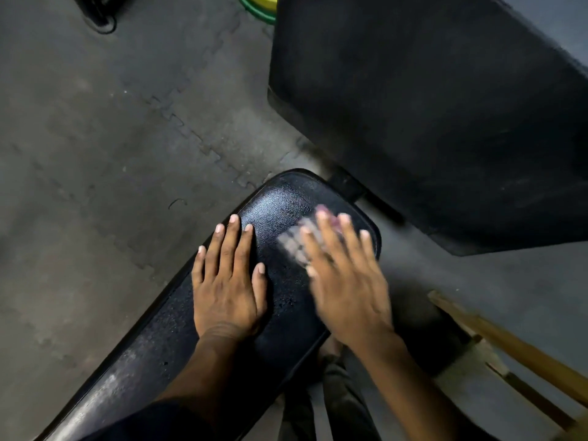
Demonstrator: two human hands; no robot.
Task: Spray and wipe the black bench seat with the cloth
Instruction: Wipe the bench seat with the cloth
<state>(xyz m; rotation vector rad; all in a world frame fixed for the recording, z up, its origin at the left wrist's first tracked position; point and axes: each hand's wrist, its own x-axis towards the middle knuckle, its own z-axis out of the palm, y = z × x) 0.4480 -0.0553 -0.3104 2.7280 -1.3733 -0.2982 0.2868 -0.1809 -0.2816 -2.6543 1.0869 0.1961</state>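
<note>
Nearest the camera, at 6 o'clock, I saw dark trouser legs (343, 405) beside the near end of the black bench seat (280, 297), which ran from 7 o'clock up toward the middle of the view. On that seat my left hand (227, 281) lay flat, palm down, its fingers (232, 237) slightly spread and pointing toward 12 o'clock, the little finger at the seat's left edge. Just to the 3 o'clock side, my right hand (345, 281) was blurred with motion, fingers spread and pressing down on the cloth (294, 241). That cloth, pale and checked, lay under the fingertips and stuck out past them toward 10 o'clock, on the far rounded end of the seat; I could not tell its full outline through the blur. Droplets showed on the seat surface between the two hands. At 4 o'clock a wooden frame (515, 345) stood on the floor. Farther off, at 1 to 2 o'clock, a large black pad (429, 106) filled the view, apart from the seat. Grey floor mats (111, 154) spread toward 9 o'clock, and a green and yellow object (259, 6) sat at 12 o'clock.
</note>
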